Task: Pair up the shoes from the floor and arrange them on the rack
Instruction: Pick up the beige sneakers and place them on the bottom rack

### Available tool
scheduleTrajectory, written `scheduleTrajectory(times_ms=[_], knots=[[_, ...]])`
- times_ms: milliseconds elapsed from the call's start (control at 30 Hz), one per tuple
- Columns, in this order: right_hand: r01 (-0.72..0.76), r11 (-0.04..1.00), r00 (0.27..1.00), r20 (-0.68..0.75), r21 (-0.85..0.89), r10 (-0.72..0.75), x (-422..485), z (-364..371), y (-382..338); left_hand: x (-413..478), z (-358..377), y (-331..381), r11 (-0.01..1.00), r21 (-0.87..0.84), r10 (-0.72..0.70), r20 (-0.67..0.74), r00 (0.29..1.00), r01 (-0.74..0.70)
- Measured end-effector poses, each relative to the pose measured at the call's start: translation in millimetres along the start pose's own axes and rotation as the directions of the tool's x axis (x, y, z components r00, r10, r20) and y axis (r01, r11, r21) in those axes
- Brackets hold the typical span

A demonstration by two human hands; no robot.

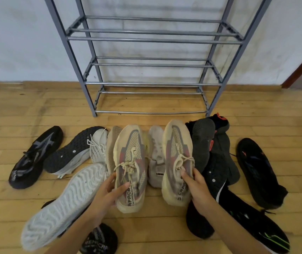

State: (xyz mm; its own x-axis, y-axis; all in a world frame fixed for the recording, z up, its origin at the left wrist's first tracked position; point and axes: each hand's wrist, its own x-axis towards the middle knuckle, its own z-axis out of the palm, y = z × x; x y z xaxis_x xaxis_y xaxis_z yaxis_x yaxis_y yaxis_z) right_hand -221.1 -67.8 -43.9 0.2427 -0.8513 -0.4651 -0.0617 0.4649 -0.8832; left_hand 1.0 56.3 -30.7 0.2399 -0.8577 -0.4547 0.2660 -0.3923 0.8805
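Left hand (108, 191) grips the heel of one beige sneaker (131, 167); right hand (197, 187) grips its match (176, 162) by the heel and collar — toes pointing away. Grey rack (152, 40) stands beyond both hands. Other shoes — black (34, 156), white sole-up (64, 206) — lie either side.

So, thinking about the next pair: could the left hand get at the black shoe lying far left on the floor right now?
Probably not yet: the left hand grips a beige shoe. Once freed, likely yes; the black shoe has nothing on it.
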Motion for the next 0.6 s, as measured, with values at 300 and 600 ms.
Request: scheduleTrajectory(times_ms=[300, 600], knots=[[0.021, 1.000, 0.998, 0.054, 0.007, -0.021, -13, 30, -37, -4, 14, 19, 0.999, -0.031, 0.046, 0.057, 0.997, -0.044], [-0.012, 1.000, 0.995, 0.097, 0.019, 0.010, 63, 73, -51, 58, -19, 50, 0.991, -0.134, 0.006, 0.012, 1.000, -0.004]])
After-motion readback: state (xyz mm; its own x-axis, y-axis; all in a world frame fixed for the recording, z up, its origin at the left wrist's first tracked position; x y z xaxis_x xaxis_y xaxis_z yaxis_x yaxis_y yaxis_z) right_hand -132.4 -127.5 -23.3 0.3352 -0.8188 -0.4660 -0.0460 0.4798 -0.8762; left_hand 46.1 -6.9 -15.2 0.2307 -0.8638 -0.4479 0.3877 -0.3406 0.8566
